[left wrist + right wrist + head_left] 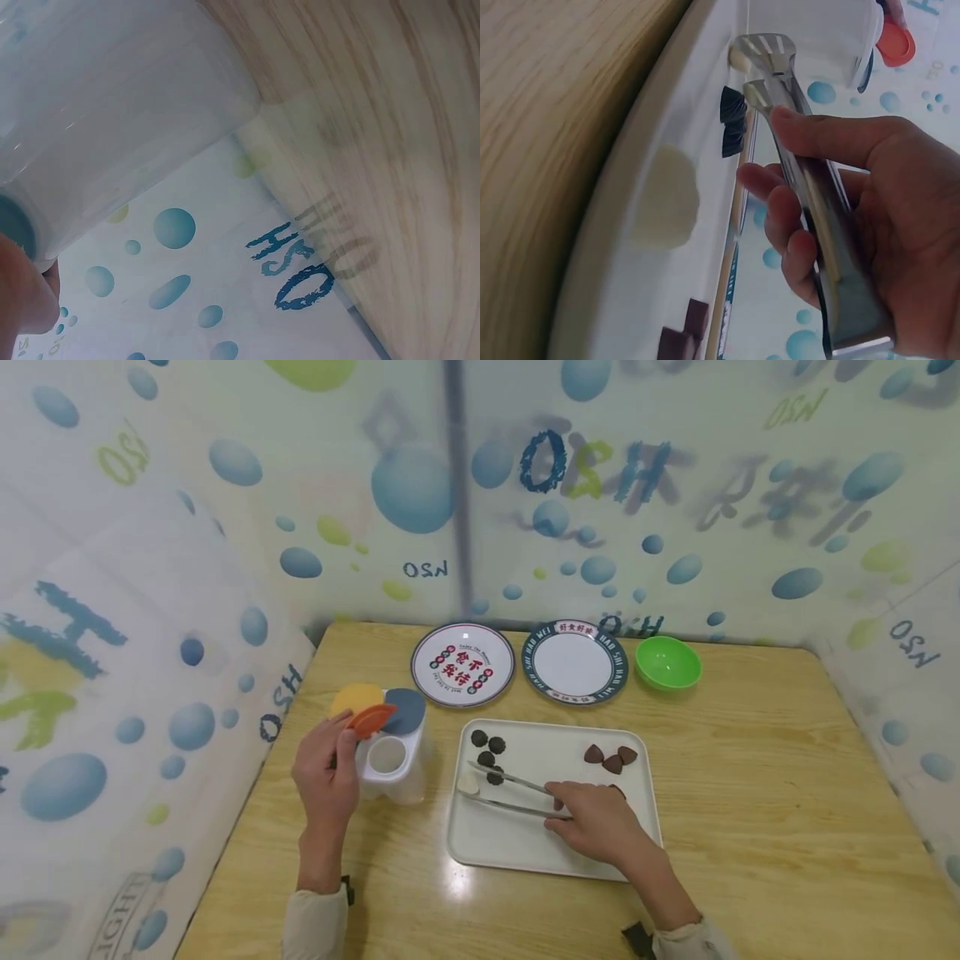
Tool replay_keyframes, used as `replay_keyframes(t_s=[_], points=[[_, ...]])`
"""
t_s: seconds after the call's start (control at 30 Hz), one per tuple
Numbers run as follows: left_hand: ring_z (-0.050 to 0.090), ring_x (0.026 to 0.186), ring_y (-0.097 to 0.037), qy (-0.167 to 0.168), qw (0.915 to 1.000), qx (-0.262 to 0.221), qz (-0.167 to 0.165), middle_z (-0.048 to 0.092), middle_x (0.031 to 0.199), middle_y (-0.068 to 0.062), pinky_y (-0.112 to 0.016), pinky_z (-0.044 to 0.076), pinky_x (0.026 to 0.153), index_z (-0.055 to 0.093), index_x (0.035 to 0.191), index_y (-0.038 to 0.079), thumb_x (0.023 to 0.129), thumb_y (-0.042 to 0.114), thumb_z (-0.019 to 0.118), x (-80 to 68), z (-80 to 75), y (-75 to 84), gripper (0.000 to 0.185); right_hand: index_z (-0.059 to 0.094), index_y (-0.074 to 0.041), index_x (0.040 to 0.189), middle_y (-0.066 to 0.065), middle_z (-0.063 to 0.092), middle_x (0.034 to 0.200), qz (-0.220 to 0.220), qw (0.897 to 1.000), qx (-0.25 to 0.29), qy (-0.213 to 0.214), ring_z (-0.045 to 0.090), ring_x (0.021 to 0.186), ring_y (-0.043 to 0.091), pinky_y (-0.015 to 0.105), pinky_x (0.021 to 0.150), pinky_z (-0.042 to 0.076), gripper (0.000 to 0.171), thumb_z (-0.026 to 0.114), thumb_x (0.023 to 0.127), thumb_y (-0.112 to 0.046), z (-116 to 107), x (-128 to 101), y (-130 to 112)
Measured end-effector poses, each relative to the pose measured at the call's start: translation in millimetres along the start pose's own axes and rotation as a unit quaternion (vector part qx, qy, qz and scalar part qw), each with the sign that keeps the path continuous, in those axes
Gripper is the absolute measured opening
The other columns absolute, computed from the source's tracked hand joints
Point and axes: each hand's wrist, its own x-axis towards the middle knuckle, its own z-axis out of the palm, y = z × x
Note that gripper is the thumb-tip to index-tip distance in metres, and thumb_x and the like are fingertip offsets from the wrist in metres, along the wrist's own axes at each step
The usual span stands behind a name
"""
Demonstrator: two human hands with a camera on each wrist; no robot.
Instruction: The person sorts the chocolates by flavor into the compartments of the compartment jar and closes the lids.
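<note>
Your right hand (596, 820) grips tongs (510, 793), tips around the pale candy (468, 783) at the tray's (525, 852) left edge, frame centre. Left hand (326, 768) pinches the orange lid (370, 720) open. Next: lift candy into container (393, 764).

Metal tongs (510, 793) lie low over the white tray (525, 852), tips at a pale sweet (467, 783); an orange lid (371, 720) stands tilted above the white container (393, 768).
</note>
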Motion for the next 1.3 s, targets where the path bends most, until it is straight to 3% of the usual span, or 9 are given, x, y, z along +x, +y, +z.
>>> replay_keyframes(t_s=[0.27, 0.43, 0.53, 0.67, 0.93, 1.1, 1.2, 1.3], points=[[0.069, 0.104, -0.038, -0.010, 0.9998, 0.015, -0.010, 0.076, 0.100, -0.020, -0.035, 0.045, 0.107, 0.075, 0.093, -0.004, 0.098, 0.013, 0.061, 0.4, -0.4, 1.7, 0.022, 0.065, -0.020, 0.095, -0.013, 0.068, 0.079, -0.030, 0.999, -0.009, -0.006, 0.056, 0.064, 0.006, 0.027, 0.056, 0.043, 0.018, 0.078, 0.085, -0.029, -4, 4, -7], [0.069, 0.104, -0.038, -0.013, 0.9997, 0.012, -0.014, 0.076, 0.098, -0.020, -0.036, 0.046, 0.107, 0.076, 0.094, -0.004, 0.095, 0.006, 0.062, 0.2, 1.1, 2.9, 0.018, 0.062, -0.024, 0.090, -0.016, 0.068, 0.080, -0.029, 1.000, 0.005, -0.004, 0.054, 0.064, 0.003, 0.025, 0.055, 0.041, 0.017, 0.077, 0.085, -0.029, -6, -3, 1], [0.070, 0.104, -0.037, -0.017, 0.9995, 0.015, -0.021, 0.076, 0.098, -0.020, -0.032, 0.045, 0.107, 0.076, 0.092, -0.003, 0.094, 0.003, 0.061, 0.4, 1.4, 4.1, 0.017, 0.067, -0.023, 0.098, -0.016, 0.070, 0.083, -0.024, 0.999, 0.024, -0.004, 0.055, 0.066, 0.001, 0.023, 0.057, 0.042, 0.017, 0.076, 0.086, -0.029, -9, -7, 6], [0.070, 0.104, -0.036, -0.014, 0.9993, 0.019, -0.028, 0.076, 0.098, -0.020, -0.027, 0.043, 0.108, 0.076, 0.092, -0.003, 0.094, 0.004, 0.061, 0.6, 0.5, 4.9, 0.017, 0.071, -0.017, 0.113, -0.013, 0.073, 0.087, -0.024, 0.997, 0.072, 0.008, 0.054, 0.067, -0.003, 0.020, 0.058, 0.042, 0.029, 0.076, 0.087, -0.027, -17, -10, 8], [0.069, 0.102, -0.041, -0.017, 0.9997, 0.009, -0.016, 0.075, 0.099, -0.023, -0.034, 0.046, 0.106, 0.076, 0.093, -0.004, 0.092, 0.002, 0.063, 3.7, 4.2, 3.4, 0.014, 0.070, -0.016, 0.121, -0.015, 0.067, 0.084, -0.053, 0.985, 0.145, 0.078, 0.043, 0.059, -0.006, 0.017, 0.052, 0.039, 0.035, 0.077, 0.087, -0.024, -37, -15, -4], [0.069, 0.104, -0.040, -0.018, 0.9995, 0.017, -0.020, 0.075, 0.099, -0.022, -0.047, 0.047, 0.104, 0.075, 0.094, -0.003, 0.092, 0.002, 0.064, 5.1, 4.4, 4.0, 0.013, 0.069, -0.015, 0.123, -0.014, 0.066, 0.084, -0.099, 0.974, 0.165, 0.118, 0.042, 0.058, -0.006, 0.015, 0.050, 0.038, 0.038, 0.078, 0.087, -0.024, -37, -1, -22], [0.070, 0.103, -0.040, -0.013, 0.9997, 0.015, -0.012, 0.075, 0.099, -0.022, -0.053, 0.047, 0.101, 0.075, 0.094, -0.004, 0.091, 0.001, 0.063, 4.1, 2.2, 4.2, 0.013, 0.069, -0.017, 0.123, -0.014, 0.066, 0.084, -0.115, 0.974, 0.161, 0.111, 0.041, 0.057, -0.005, 0.016, 0.049, 0.037, 0.036, 0.075, 0.089, -0.027, -34, 12, -33], [0.070, 0.101, -0.041, -0.009, 0.9997, 0.017, -0.012, 0.075, 0.098, -0.022, -0.051, 0.048, 0.101, 0.076, 0.093, -0.004, 0.092, 0.003, 0.063, 2.4, -0.6, 5.1, 0.015, 0.068, -0.018, 0.122, -0.013, 0.070, 0.089, -0.121, 0.975, 0.161, 0.092, 0.042, 0.057, -0.005, 0.016, 0.050, 0.038, 0.033, 0.072, 0.091, -0.029, -31, 24, -42]])
